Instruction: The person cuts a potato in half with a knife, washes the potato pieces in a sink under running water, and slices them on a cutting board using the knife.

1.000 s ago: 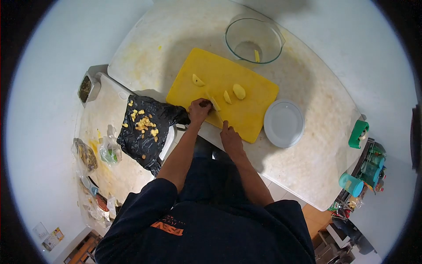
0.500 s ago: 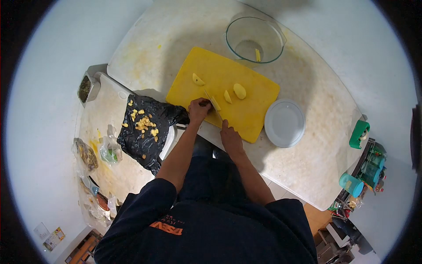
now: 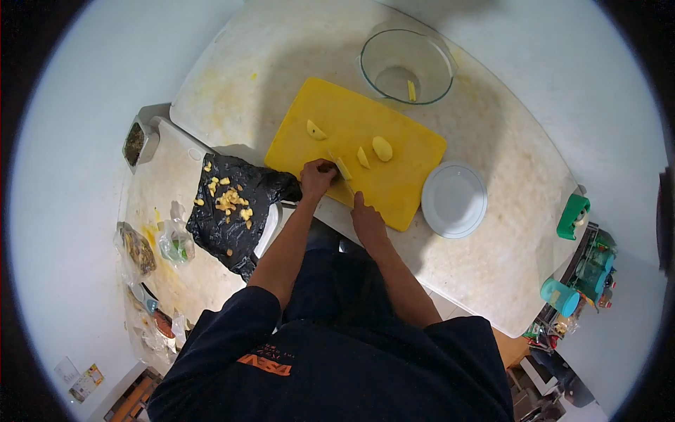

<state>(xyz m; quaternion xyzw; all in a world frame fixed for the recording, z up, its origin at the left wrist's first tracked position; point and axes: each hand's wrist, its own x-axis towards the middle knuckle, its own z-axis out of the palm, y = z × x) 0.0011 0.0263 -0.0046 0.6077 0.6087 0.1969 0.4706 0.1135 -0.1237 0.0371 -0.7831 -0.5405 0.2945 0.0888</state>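
Observation:
My right hand (image 3: 368,221) is wrapped round the handle of a knife (image 3: 349,187), whose thin blade slants up and left across the yellow cutting board (image 3: 394,193). Left of the blade, my left hand (image 3: 318,178) has its fingers curled down on the board. What lies under those fingers is hidden. Against the right side of the blade rests a pale yellow potato strip (image 3: 344,169). Further right are a potato wedge (image 3: 363,157) and a larger rounded potato piece (image 3: 382,149). Another potato piece (image 3: 316,131) lies toward the board's upper left.
A glass bowl (image 3: 363,70) with potato strips (image 3: 411,90) inside stands beyond the board. To the right sits a white plate (image 3: 454,200). At left, a black plastic bag (image 3: 242,179) carries peelings (image 3: 230,200). A green object (image 3: 573,216) stands at the table's right edge.
The view has shifted very slightly. Both hands, the knife and the potato pieces look almost unchanged in place.

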